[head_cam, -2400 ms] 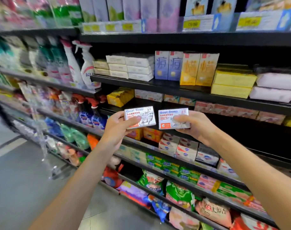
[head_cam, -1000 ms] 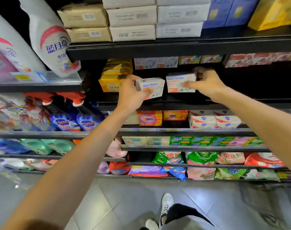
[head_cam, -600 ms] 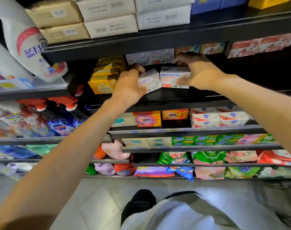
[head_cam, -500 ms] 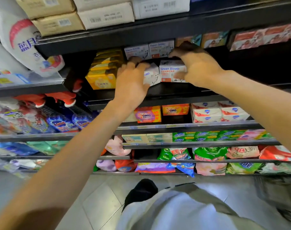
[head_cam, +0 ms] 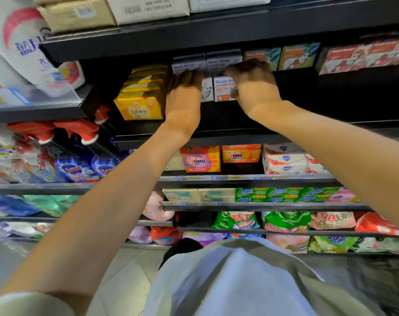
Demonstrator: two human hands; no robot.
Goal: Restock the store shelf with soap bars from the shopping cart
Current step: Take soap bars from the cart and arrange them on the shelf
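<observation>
Two white Goat Soap boxes stand side by side on the dark shelf (head_cam: 216, 131), deep under the shelf above. My left hand (head_cam: 185, 94) grips the left box (head_cam: 207, 90), which is mostly hidden behind the hand. My right hand (head_cam: 254, 87) holds the right box (head_cam: 223, 88), fingers curled over its top edge. Behind them stand two more Goat Soap boxes (head_cam: 206, 61) at the back of the shelf. The shopping cart is out of view.
A stack of yellow soap packs (head_cam: 140, 96) sits just left of my left hand. Orange soap boxes (head_cam: 280, 55) stand to the right at the back. The shelf space right of my right hand is dark. OMO packs (head_cam: 202, 159) fill the shelf below.
Both hands have carried the two boxes from the shelf front deeper in, down to the shelf in front of the back row. The camera has leaned closer.
</observation>
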